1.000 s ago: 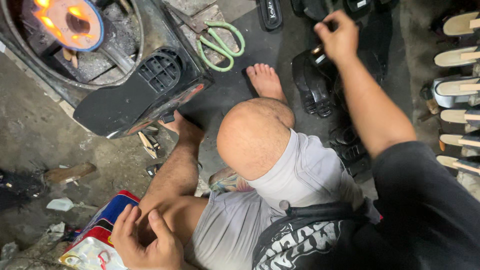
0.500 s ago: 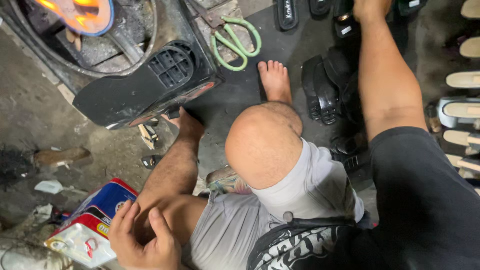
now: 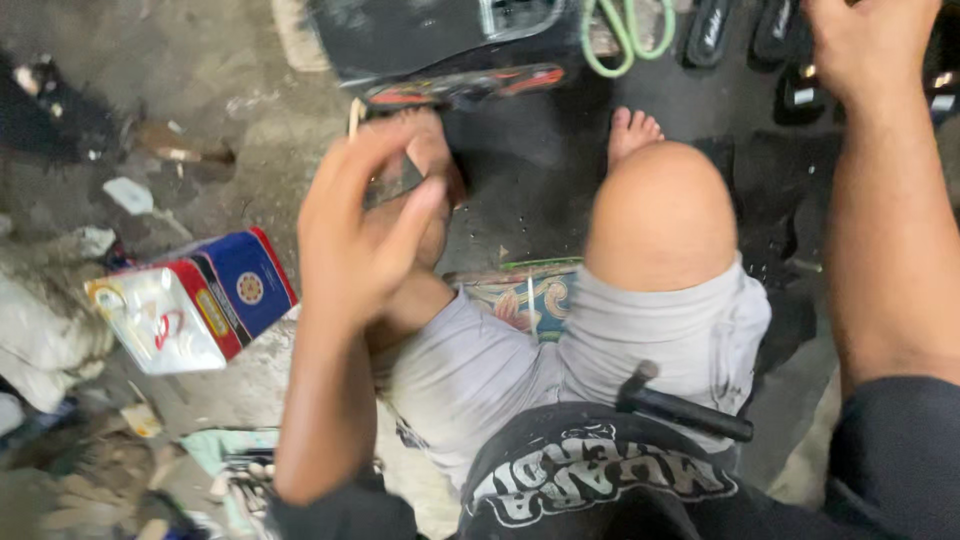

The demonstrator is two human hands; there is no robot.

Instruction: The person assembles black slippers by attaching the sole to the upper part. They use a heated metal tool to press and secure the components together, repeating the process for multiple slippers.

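I sat on a grimy concrete floor (image 3: 250, 110). My left hand (image 3: 355, 225) hung loose, holding nothing, just right of the blue-and-red tin box (image 3: 190, 305). My right hand (image 3: 868, 45) reached the black sandals (image 3: 790, 40) far beyond; its grip I couldn't tell.

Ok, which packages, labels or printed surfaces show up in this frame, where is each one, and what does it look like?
Tin box: on the ground beside the left hand; rectangular, shiny pale top, red and dark blue sides with a round emblem.
Patterned mat: under the person, between the legs; flat, teal with orange and cream motifs.
Shirt print: bottom centre; white block lettering on black cloth.
No screens or signs.
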